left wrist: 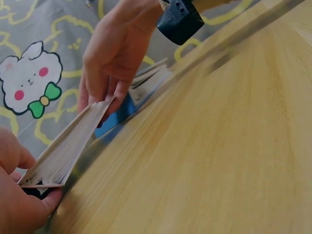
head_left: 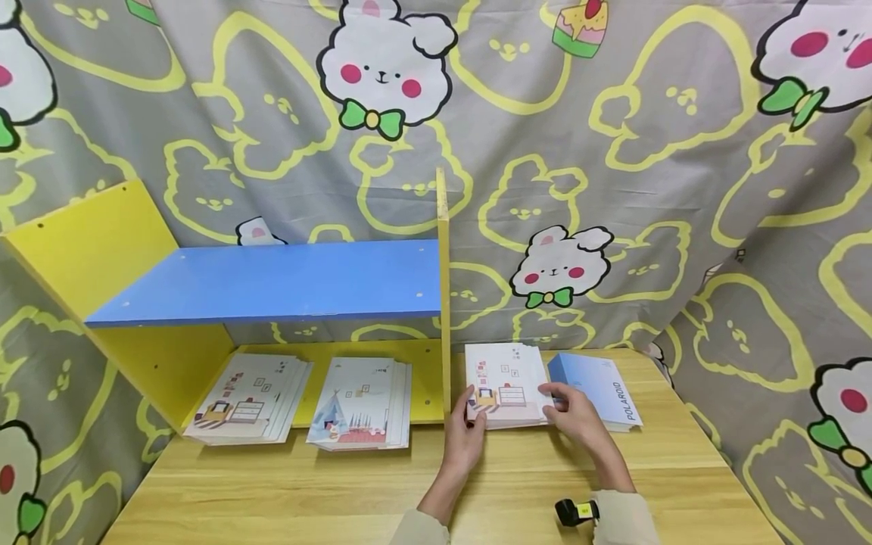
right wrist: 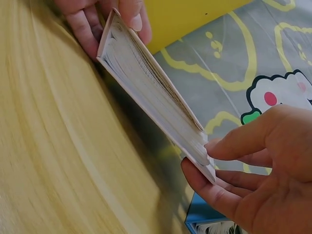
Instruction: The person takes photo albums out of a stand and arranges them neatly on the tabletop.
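A white photo album (head_left: 504, 378), with a room drawing on its cover, lies between my two hands to the right of the yellow upright panel. My left hand (head_left: 465, 439) grips its left edge, thumb on the near corner. On the opposite edge my right hand (head_left: 575, 416) pinches the album, thumb and fingers on either side of the covers in the right wrist view. Its page edges (right wrist: 151, 92) show between the two covers there, thicker toward the left hand. Just right of it lies a blue album (head_left: 599, 386) marked POLAROID, partly behind my right hand.
A yellow shelf unit (head_left: 443, 303) with a blue shelf board (head_left: 286, 280) stands at the left. Under the board lie two white stacks, a left one (head_left: 248, 397) and a tent-pictured one (head_left: 361, 401). A patterned curtain (head_left: 654, 189) hangs behind the wooden table (head_left: 306, 499).
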The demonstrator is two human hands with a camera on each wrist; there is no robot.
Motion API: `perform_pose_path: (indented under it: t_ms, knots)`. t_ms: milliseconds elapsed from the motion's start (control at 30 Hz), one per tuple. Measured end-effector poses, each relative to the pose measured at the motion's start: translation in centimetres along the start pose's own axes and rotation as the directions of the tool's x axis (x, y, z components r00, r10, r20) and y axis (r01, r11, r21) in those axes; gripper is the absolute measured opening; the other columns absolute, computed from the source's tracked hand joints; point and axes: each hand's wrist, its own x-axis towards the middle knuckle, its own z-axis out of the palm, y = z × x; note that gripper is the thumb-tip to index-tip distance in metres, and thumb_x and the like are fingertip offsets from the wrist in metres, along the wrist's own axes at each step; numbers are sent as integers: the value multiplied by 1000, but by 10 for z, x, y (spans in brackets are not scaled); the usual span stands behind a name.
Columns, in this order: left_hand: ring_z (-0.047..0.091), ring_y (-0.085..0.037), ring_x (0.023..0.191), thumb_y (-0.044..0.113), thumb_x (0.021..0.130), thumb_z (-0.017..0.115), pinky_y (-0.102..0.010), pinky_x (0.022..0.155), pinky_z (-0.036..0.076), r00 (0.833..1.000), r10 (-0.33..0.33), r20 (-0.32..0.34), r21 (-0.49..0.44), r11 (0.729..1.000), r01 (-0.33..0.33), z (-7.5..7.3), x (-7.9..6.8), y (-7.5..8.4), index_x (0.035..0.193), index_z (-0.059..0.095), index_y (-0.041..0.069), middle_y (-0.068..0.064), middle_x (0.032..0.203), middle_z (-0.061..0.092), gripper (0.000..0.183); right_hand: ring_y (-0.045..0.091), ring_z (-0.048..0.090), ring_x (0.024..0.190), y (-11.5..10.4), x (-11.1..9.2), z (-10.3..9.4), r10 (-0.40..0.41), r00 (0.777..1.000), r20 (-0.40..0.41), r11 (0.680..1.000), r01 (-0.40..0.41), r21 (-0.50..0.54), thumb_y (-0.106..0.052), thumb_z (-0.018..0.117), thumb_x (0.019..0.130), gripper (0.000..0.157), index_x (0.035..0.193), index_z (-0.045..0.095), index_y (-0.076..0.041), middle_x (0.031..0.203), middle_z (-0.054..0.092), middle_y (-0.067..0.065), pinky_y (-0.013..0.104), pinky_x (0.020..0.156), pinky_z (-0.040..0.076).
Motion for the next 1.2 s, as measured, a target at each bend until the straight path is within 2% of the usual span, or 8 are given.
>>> perform_pose_path:
  t_ms: [133, 300, 367, 600, 833, 1033, 1200]
  knots:
    - [51, -8, 69, -3, 100, 57, -16, 56, 45, 1000, 2, 4, 3, 1000, -2, 0, 1, -1, 152, 42, -5, -27, 137, 58, 54, 21, 47, 79, -2, 0, 1, 1, 1000, 4, 1000, 0, -11, 3, 64, 93, 37, 129, 64, 3, 109, 57, 17, 24, 58, 38]
    - [62, -15, 89, -5, 99, 57, -20, 69, 55, 1000, 29, 9, -11, 1000, -29, 0, 0, -2, 150, 42, -8, -32, 137, 56, 53, 20, 44, 76, -3, -1, 1, 10, 1000, 13, 1000, -10, -17, 3, 62, 93, 37, 130, 63, 4, 96, 52, 13, 25, 56, 35]
    - [63, -17, 90, -5, 99, 57, -21, 70, 56, 1000, 30, 10, -17, 999, -30, 1, -1, -2, 150, 42, -8, -33, 136, 57, 53, 20, 44, 75, -4, -2, 1, 7, 1000, 14, 1000, -6, -24, 3, 62, 92, 37, 129, 63, 6, 92, 50, 12, 25, 56, 34]
    - [52, -10, 72, -5, 99, 58, -17, 56, 45, 1000, 10, 6, -14, 1000, -10, 0, -2, 0, 150, 43, -8, -28, 130, 62, 53, 17, 39, 66, -6, -3, 4, 7, 1000, 7, 998, -6, -61, 4, 62, 92, 38, 130, 63, 6, 81, 47, 10, 24, 54, 32]
    - [45, -6, 64, -5, 99, 57, -17, 53, 41, 1000, -8, 11, 7, 1000, 7, 1, -1, 0, 151, 42, -7, -22, 121, 66, 54, 24, 49, 81, -9, -2, 6, -59, 998, -8, 984, 57, -171, 6, 64, 90, 35, 124, 66, 8, 98, 62, 14, 33, 66, 41]
    - [44, -5, 62, -5, 99, 57, -17, 52, 39, 1000, -14, 8, 32, 999, 14, 1, 0, 0, 151, 43, -6, -15, 110, 66, 54, 24, 50, 82, -13, -3, 6, -73, 997, -5, 977, 70, -201, 7, 64, 88, 34, 122, 67, 9, 93, 62, 12, 36, 70, 43]
    - [42, -4, 59, -5, 99, 57, -16, 51, 38, 1000, -25, 8, 34, 999, 25, 1, 1, -1, 151, 43, -5, -15, 110, 66, 54, 27, 56, 88, -14, -4, 7, -73, 997, 3, 973, 72, -218, 7, 63, 88, 34, 122, 67, 9, 101, 67, 17, 40, 75, 50]
